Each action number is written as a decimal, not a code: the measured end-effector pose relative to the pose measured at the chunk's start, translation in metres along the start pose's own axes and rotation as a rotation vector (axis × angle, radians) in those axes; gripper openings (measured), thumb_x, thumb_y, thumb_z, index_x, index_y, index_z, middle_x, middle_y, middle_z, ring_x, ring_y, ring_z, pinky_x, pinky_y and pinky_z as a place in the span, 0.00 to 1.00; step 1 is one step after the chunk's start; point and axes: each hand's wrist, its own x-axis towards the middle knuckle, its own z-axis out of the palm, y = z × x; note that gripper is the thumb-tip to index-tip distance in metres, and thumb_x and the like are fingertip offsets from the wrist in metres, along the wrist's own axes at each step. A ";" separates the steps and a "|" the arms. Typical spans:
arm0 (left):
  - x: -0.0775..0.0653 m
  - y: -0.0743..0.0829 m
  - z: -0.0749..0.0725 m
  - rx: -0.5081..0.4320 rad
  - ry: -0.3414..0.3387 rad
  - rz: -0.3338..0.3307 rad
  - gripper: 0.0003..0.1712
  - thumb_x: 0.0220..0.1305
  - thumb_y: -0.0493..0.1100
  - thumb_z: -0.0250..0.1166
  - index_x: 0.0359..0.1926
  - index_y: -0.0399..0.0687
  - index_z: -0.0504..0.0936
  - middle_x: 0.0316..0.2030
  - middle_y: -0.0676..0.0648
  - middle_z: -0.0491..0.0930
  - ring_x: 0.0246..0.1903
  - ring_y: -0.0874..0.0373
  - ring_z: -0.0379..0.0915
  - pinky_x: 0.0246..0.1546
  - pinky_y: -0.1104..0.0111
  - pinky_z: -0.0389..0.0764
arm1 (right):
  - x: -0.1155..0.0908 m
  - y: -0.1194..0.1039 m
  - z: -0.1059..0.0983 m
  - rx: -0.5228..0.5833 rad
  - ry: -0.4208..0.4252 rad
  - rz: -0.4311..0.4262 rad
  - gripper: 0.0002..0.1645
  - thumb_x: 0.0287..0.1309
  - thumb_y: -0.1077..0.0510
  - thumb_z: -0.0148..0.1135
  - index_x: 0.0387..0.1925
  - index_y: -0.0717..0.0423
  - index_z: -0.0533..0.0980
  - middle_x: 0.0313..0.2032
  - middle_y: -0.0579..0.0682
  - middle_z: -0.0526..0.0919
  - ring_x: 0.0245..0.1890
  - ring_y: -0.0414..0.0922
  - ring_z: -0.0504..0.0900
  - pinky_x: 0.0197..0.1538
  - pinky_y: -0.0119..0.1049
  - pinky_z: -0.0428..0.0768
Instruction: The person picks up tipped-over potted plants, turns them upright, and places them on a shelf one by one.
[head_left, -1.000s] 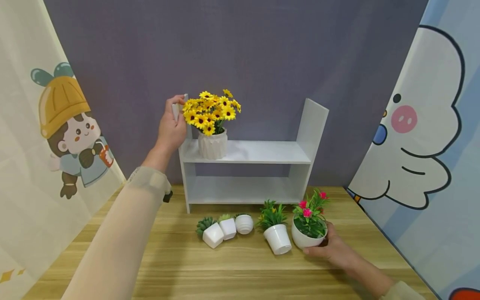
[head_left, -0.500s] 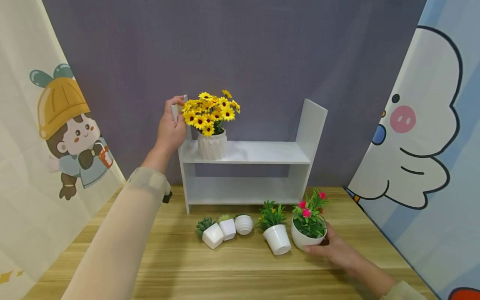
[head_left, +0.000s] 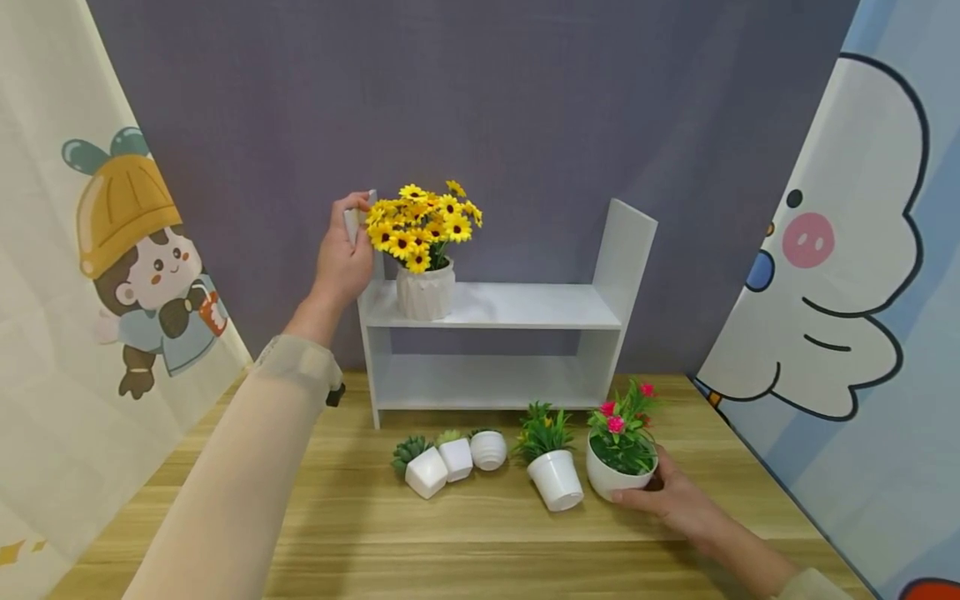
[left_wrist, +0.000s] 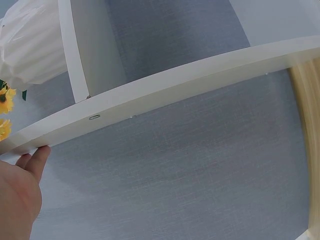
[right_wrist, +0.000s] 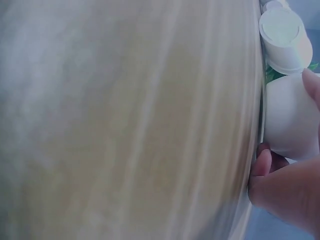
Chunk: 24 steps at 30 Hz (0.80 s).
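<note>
Little has changed since the frame half a second ago. The one small difference is at the right: the round white pot of pink flowers [head_left: 621, 458] sits slightly farther right, so the gap to the tapered white pot of leafy greenery [head_left: 555, 477] is a touch wider. The right hand [head_left: 678, 500] has gone with it, its thumb along the near side and its fingers curled round the far side, holding the pot low down; it stands upright, though whether its base touches the wooden table [head_left: 465, 554] cannot be told.

The left hand [head_left: 345, 254] is where it was, fingers and thumb closed over the upper part of the left side panel of the white two-tier shelf [head_left: 540, 304]. Just beside that hand, the ribbed white pot of yellow daisies [head_left: 425, 258] remains upright on the upper tier.

The tapered pot still lies tipped over, base toward the viewer. Left of it, three small white succulent pots [head_left: 454, 459] lie in their same row in front of the shelf.
</note>
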 end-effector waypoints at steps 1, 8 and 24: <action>0.000 0.000 0.000 -0.002 -0.001 0.000 0.17 0.87 0.42 0.42 0.70 0.54 0.62 0.83 0.58 0.63 0.17 0.61 0.56 0.22 0.70 0.67 | 0.000 -0.001 0.000 0.000 0.003 0.006 0.68 0.65 0.44 0.79 0.87 0.60 0.43 0.81 0.71 0.60 0.77 0.66 0.66 0.74 0.60 0.71; 0.000 0.000 0.000 -0.004 -0.002 0.008 0.17 0.87 0.41 0.42 0.70 0.54 0.62 0.83 0.58 0.64 0.17 0.61 0.56 0.22 0.69 0.67 | 0.000 -0.009 -0.003 -0.026 0.032 0.021 0.72 0.66 0.40 0.77 0.87 0.58 0.38 0.82 0.71 0.57 0.77 0.66 0.66 0.75 0.65 0.69; 0.000 0.000 0.002 -0.009 0.011 0.020 0.17 0.86 0.41 0.43 0.70 0.52 0.63 0.83 0.56 0.65 0.20 0.60 0.56 0.24 0.70 0.66 | -0.008 -0.048 -0.001 0.002 0.142 -0.139 0.59 0.66 0.44 0.78 0.85 0.52 0.53 0.69 0.63 0.72 0.59 0.52 0.76 0.52 0.35 0.83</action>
